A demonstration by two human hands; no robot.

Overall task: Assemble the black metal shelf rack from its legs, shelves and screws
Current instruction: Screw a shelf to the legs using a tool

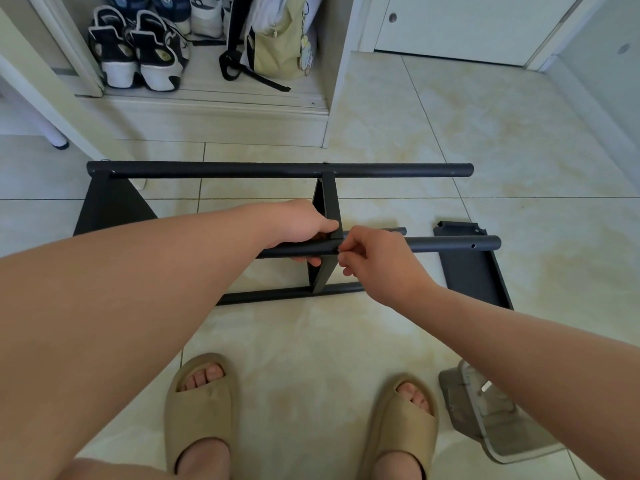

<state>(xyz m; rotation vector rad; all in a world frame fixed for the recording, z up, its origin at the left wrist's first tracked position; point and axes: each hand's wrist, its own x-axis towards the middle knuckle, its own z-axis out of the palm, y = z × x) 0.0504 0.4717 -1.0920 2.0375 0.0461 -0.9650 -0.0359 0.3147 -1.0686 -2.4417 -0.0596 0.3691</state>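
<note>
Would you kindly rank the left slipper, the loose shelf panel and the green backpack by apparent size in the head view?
1. left slipper, though nearest the camera.
2. green backpack and loose shelf panel: roughly alike; the frame crops the backpack.

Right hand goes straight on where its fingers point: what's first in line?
Right hand would likely meet the middle shelf at its joint with the near leg; fingertips sit right there. Just beyond is the left hand gripping that leg. Depth unclear.
</note>
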